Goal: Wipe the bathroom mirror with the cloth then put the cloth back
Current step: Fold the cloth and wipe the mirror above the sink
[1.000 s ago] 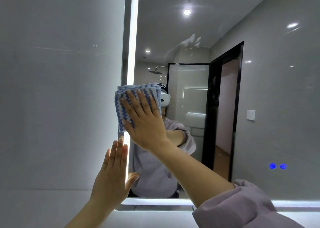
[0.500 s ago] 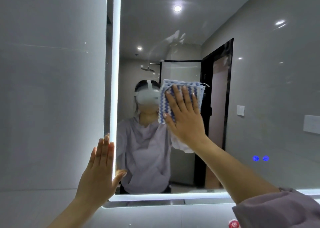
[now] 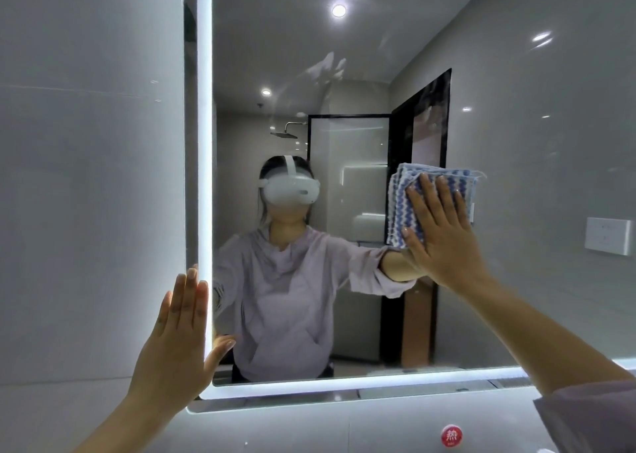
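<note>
The bathroom mirror point(image 3: 344, 57) fills the wall ahead, edged with a lit white strip on its left and bottom. A folded blue-and-white zigzag cloth point(image 3: 399, 205) is pressed flat against the glass right of centre, at about mid-height. My right hand point(image 3: 444, 232) lies spread over the cloth and holds it to the mirror. My left hand point(image 3: 179, 335) rests flat with fingers together on the mirror's lower left edge, thumb on the glass, holding nothing. A faint hand-shaped smear shows higher on the glass.
A grey tiled wall point(image 3: 86, 177) lies left of the mirror. A ledge point(image 3: 309, 428) below the mirror carries a red round label point(image 3: 451, 436). The reflection shows a person with a white headset, a shower head and a dark door frame.
My right hand has slid the cloth to the right across the glass, from the left edge to right of centre. My left hand has stayed on the mirror's lower left edge.
</note>
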Tool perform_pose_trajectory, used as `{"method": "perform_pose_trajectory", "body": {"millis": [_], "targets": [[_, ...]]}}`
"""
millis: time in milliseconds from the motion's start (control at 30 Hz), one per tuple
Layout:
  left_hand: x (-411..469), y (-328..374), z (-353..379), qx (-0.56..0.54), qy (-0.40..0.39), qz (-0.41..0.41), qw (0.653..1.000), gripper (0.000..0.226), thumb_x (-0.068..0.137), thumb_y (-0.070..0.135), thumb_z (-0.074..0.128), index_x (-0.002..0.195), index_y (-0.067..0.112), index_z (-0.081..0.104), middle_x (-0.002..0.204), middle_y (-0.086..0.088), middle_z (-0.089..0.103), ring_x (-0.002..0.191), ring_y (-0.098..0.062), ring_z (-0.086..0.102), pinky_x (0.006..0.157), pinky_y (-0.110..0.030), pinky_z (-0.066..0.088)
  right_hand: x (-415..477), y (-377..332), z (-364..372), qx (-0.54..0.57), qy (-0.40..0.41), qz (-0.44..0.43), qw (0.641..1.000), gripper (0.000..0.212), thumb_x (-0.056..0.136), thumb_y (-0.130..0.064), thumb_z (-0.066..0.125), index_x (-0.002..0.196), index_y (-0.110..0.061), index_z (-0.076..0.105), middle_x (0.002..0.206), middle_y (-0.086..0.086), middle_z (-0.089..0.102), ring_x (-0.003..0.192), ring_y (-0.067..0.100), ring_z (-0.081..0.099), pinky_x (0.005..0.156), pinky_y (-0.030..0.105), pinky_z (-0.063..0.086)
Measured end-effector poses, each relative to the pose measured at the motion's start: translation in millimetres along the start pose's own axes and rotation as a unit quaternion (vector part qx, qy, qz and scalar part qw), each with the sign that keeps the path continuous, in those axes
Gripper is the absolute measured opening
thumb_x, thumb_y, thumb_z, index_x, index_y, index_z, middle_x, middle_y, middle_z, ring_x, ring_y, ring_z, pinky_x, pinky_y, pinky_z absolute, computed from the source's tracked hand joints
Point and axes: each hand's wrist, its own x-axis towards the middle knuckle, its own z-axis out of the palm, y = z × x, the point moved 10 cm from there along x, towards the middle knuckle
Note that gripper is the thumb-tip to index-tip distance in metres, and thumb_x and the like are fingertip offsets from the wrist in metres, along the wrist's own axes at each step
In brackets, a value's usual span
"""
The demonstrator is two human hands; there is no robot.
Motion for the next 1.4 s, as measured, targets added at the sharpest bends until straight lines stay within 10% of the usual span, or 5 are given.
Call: {"method": "perform_pose_trajectory", "body": {"millis": [700, 1400], "targets": [[1, 0, 2, -0.001, -0.016, -0.009, 1.0, 0.093, 0.09, 0.065, 0.01, 0.14, -0.012, 0.026, 0.149, -0.03, 0.022, 0.135, -0.046, 0.027, 0.113, -0.038, 0.006, -17, 51, -14, 0.056, 0.029, 0.152, 0.986, 0.066, 0.094, -0.04, 0.021, 0.15, -0.004, 0.023, 0.158, 0.018, 0.017, 0.146, 0.035, 0.011, 0.118, 0.055, 0.009], [1, -4, 3, -0.032, -0.028, -0.025, 0.999, 0.09, 0.09, 0.063, 0.006, 0.139, -0.01, 0.028, 0.15, -0.027, 0.021, 0.137, -0.043, 0.026, 0.113, -0.038, 0.007, 112, -195, -28, 0.071, 0.043, -0.025, 0.996, 0.062, 0.098, -0.045, 0.026, 0.152, -0.017, 0.014, 0.161, 0.007, 0.012, 0.148, 0.029, 0.007, 0.12, 0.048, 0.001]]}}
